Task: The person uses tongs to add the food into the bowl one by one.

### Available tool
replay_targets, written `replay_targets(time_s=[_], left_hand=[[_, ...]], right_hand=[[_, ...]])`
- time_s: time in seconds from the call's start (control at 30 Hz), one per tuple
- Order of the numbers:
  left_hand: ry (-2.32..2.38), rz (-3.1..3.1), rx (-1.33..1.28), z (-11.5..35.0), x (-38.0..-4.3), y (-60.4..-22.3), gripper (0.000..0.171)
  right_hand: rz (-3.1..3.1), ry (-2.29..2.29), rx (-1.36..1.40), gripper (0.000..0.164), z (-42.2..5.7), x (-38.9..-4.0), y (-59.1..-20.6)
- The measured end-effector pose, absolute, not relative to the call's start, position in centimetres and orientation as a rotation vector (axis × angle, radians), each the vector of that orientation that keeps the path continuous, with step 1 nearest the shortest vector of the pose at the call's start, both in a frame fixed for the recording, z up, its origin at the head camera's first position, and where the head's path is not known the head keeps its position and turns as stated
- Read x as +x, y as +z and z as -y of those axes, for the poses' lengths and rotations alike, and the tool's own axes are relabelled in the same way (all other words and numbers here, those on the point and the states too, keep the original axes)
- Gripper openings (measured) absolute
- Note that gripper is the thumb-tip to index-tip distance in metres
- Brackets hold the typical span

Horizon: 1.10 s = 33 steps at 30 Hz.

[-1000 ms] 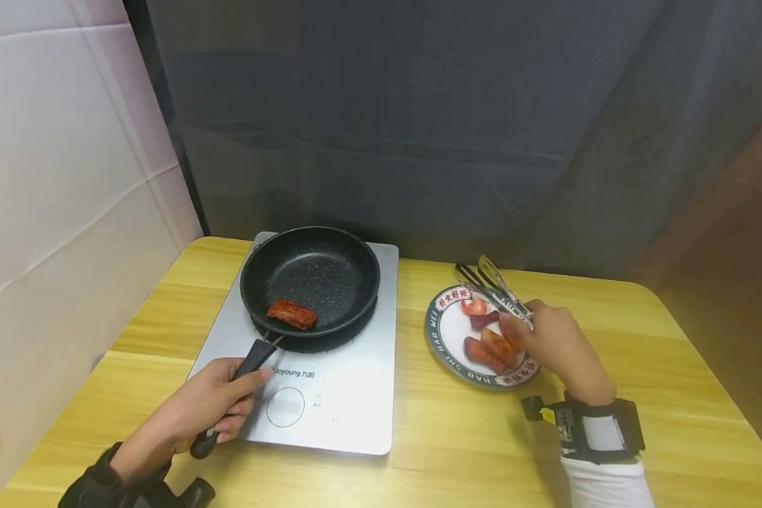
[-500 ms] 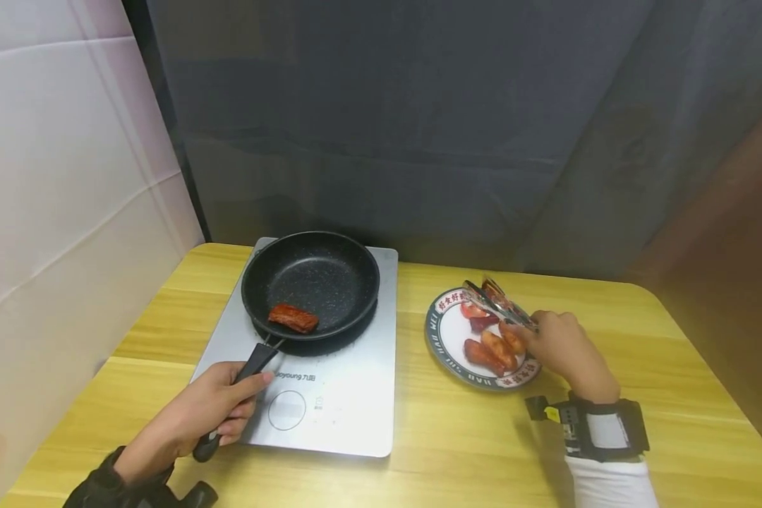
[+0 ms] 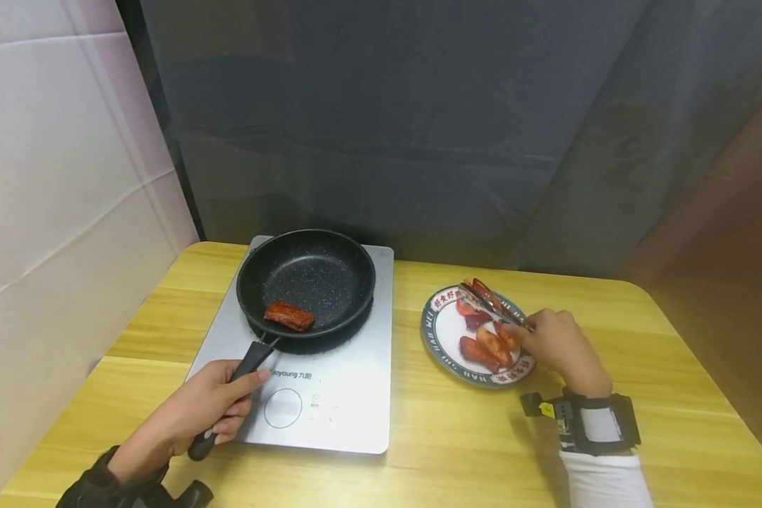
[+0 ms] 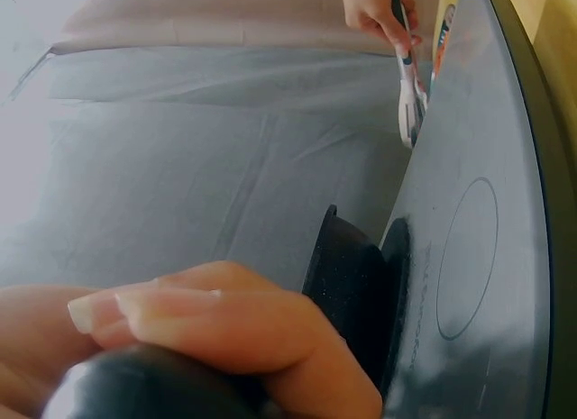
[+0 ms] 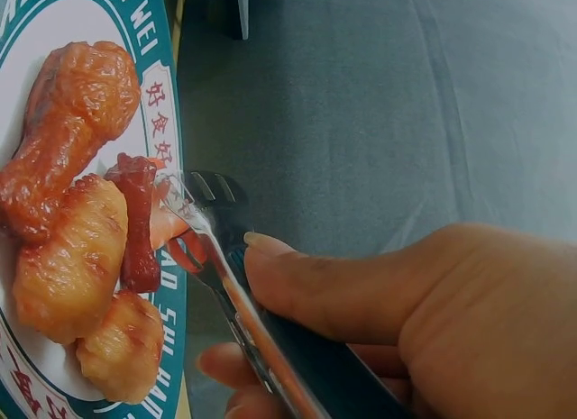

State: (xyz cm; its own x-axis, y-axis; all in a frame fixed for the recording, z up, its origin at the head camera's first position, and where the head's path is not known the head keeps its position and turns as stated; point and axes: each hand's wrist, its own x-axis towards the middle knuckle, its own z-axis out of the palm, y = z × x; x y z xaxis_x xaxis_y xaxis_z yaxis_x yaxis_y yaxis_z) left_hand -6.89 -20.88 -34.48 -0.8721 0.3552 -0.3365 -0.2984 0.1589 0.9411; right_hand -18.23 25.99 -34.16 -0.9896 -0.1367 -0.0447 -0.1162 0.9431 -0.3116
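Note:
My left hand point(image 3: 212, 402) grips the black handle point(image 3: 252, 358) of a frying pan point(image 3: 317, 282), its thumb lying along the top. A browned, reddish slab of meat point(image 3: 289, 316) lies in the pan near the handle. My right hand point(image 3: 560, 349) holds metal tongs point(image 3: 492, 305) over a green-rimmed plate point(image 3: 433, 339). In the right wrist view the slotted tong tips overlap an orange-red shrimp-like piece point(image 5: 167, 225) at the plate's far side. Beside it are a dark red stick of meat point(image 5: 137, 223), a drumstick point(image 5: 77, 122) and two golden wing pieces point(image 5: 72, 261).
The pan stands on a silver induction cooker point(image 3: 349, 416) on the left part of a yellow wooden table point(image 3: 457, 451). Dark grey cloth point(image 3: 381, 141) hangs behind the table, and a white cloth wall point(image 3: 57, 176) rises at the left.
The tongs have dipped and turned over the far side of the plate, and their arms look closer together. The left hand keeps its grip on the pan handle; the meat stays put.

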Motion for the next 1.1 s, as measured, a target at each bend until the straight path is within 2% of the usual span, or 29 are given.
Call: replay_targets(time_s=[0.63, 1.1], left_hand=[[1.768, -1.938, 0.035, 20.9, -6.9, -34.5, 0.035], [1.759, -1.96, 0.049, 20.9, -7.0, -34.6, 0.035]], right_hand=[[-3.078, -0.472, -0.258, 0.032, -26.4, -18.3, -34.2], [-3.197, -0.499, -0.354, 0.035, -26.0, -17.8, -32.5]])
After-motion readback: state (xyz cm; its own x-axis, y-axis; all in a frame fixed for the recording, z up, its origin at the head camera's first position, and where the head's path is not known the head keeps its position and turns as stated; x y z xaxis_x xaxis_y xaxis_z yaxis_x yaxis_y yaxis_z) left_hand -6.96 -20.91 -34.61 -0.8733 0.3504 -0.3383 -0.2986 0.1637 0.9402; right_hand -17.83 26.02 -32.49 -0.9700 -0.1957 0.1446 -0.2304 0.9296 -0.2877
